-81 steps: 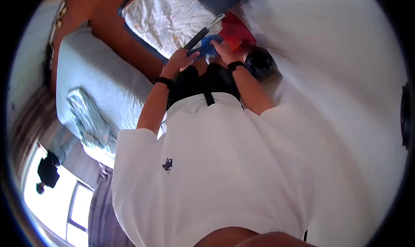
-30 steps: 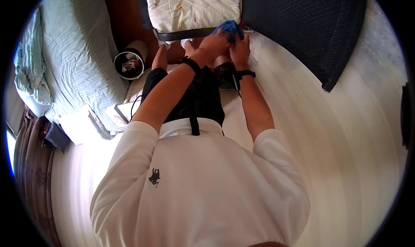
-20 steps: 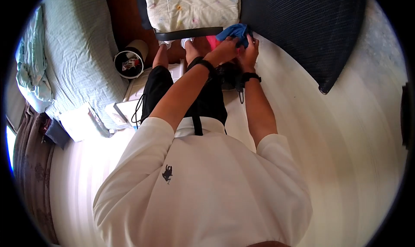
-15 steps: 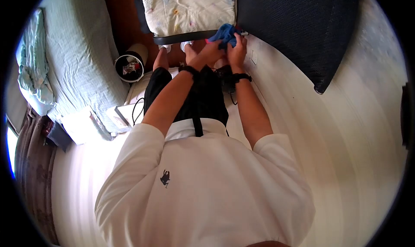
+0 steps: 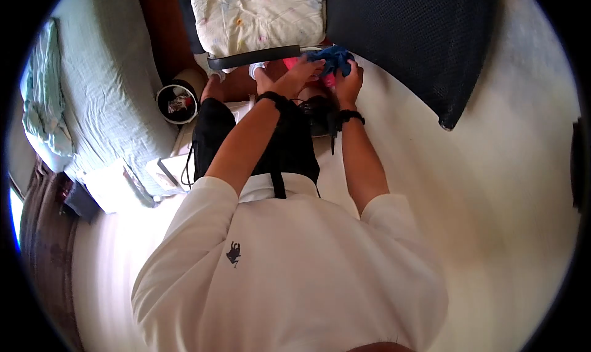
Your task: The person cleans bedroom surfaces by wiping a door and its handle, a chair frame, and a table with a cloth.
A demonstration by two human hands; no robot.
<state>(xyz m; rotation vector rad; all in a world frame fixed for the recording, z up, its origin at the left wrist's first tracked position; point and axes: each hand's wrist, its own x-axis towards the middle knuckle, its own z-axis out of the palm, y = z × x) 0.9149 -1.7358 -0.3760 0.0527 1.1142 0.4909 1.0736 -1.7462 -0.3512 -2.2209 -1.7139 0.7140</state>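
A crumpled blue cloth is held between my two hands, just past the front edge of a chair. My left hand grips its left side, fingers partly hidden by blur and cloth. My right hand has its fingers closed on the cloth's right end. Something pink-red shows below the cloth, between the hands. The chair's patterned cream cushion lies beyond, with a dark armrest along its near edge.
A dark mesh backrest spreads at the upper right beside the pale wall. On the left stand a bed and a bin holding litter. A black bag-like item sits near my right wrist. My feet are below the chair edge.
Compared with the earliest frame, my view has turned and the dark bar is out of my left hand. Lately the chair has shifted left in view, and the cloth has spread out between my hands.
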